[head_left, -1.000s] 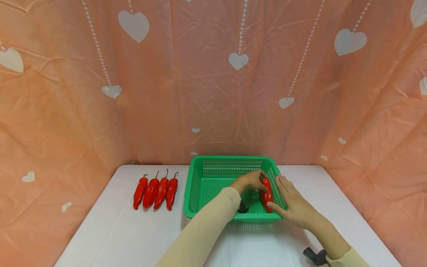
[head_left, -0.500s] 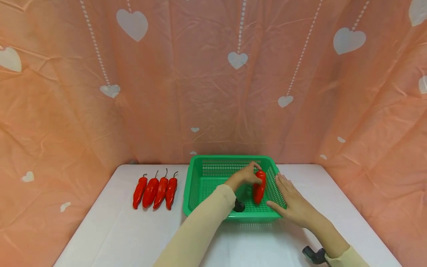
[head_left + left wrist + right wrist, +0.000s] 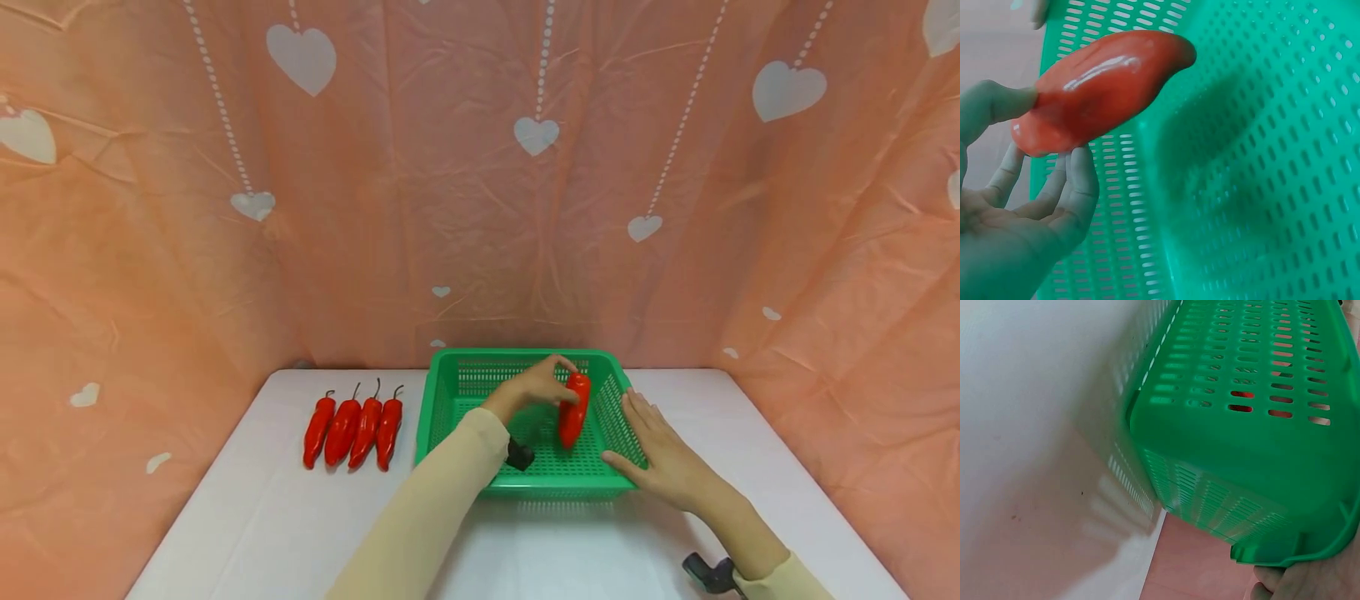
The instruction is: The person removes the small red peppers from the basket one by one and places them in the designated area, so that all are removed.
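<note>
My left hand pinches a glossy red chili pepper by its upper end, thumb on one side and fingertips on the other. The pepper hangs tilted inside the green plastic basket, off its floor, as the left wrist view shows with the pepper above its shadow. Spread along the basket's right rim, my right hand has straight fingers and its thumb reaches over the inner side. In the right wrist view the fingertips touch the basket's rim.
Several red chili peppers lie side by side on the white table left of the basket, stems pointing away. Behind stands a pink-orange curtain with white hearts. A dark wrist camera sits at the right wrist.
My left hand has lifted the chili pepper from beside the basket's right wall and carried it left. The right hand stays on the rim.
</note>
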The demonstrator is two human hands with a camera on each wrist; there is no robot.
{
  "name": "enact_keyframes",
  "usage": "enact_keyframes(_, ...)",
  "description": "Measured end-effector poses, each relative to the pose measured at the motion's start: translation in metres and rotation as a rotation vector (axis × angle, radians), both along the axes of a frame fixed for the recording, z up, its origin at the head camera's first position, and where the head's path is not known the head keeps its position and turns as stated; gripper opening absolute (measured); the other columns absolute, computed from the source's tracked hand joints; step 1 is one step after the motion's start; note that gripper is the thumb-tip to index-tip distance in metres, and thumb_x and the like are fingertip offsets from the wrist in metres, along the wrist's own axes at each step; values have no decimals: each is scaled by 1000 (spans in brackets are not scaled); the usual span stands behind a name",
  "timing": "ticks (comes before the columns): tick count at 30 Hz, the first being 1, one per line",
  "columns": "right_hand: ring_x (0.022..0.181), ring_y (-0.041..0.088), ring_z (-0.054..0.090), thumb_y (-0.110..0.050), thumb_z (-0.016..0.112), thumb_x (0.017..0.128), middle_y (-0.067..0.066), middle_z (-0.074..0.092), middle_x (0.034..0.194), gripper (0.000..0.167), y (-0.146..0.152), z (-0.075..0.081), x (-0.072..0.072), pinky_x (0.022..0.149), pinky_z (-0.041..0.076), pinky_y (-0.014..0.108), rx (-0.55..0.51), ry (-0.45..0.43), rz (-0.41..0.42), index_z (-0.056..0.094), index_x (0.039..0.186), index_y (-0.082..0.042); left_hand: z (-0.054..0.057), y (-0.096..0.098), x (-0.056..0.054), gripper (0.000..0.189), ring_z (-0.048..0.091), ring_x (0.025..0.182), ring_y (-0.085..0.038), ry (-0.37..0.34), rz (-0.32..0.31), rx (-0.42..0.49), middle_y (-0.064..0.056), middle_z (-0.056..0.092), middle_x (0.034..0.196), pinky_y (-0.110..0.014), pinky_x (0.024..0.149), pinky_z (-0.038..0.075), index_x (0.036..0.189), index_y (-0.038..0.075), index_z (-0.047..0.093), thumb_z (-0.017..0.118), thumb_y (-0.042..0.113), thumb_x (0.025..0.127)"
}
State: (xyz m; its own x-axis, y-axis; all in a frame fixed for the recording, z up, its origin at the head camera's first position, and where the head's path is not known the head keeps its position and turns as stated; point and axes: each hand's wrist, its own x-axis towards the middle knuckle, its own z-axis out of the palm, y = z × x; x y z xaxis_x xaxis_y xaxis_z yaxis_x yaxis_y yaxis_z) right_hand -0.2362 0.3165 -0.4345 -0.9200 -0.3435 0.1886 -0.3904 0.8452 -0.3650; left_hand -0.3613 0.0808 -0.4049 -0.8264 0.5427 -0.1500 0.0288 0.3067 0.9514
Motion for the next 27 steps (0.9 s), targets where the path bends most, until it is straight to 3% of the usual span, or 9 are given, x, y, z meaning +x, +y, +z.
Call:
enact_keyframes(9, 161, 52, 16, -57, 67, 102, 28, 19, 175, 102, -1, 2, 0, 124, 23, 71, -8, -17, 0, 22, 166, 8, 13, -24, -2, 51, 66, 125, -41, -31, -24, 83, -28, 59, 141, -62, 109, 52, 145, 8, 47, 72, 1, 101)
enact_keyframes(19, 161, 52, 12, -55, 66, 103, 28, 16, 175, 101, -1, -1, 1, 124, 21, 72, -23, -31, -7, 20, 167, 8, 25, -45, 0, 51, 61, 132, -39, 29, -40, 118, -26, 56, 147, -54, 106, 56, 148, 8, 46, 70, 4, 104)
enact_keyframes(27, 161, 50, 15, -53, 68, 102, 29, 19, 174, 100, -4, 1, 6, 128, 19, 66, -31, 0, 6, 22, 167, 8, 34, -70, 5, 53, 60, 131, -35, 27, -47, 184, -22, 58, 148, -52, 107, 56, 150, 11, 46, 70, 3, 104)
